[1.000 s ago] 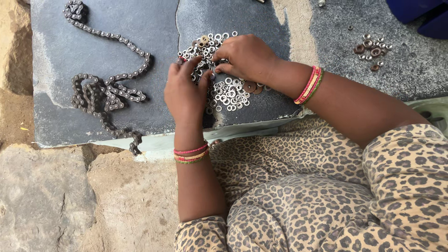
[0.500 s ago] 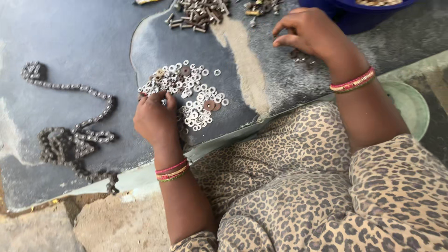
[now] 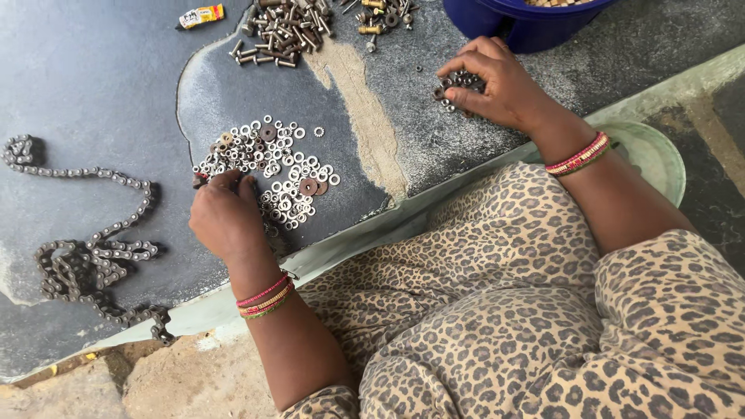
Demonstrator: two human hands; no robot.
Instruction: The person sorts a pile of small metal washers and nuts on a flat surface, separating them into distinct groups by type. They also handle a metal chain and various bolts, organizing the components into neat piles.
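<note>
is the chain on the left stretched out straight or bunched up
Partly bunched. The chain lies loose on the dark slab: one strand curves across it, and the rest is heaped in tangled loops left of the left hand.

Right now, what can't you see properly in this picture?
All in the head view:
- Blue tub: the top edge cuts it off, so its contents barely show.
- Left hand: its fingertips curl under among the washers, hiding any pinch.
- Right hand: its fingers cover part of the nuts.
- Bolts: cut off by the top edge.
- Chain: whole, but its links are too small to count.
</note>
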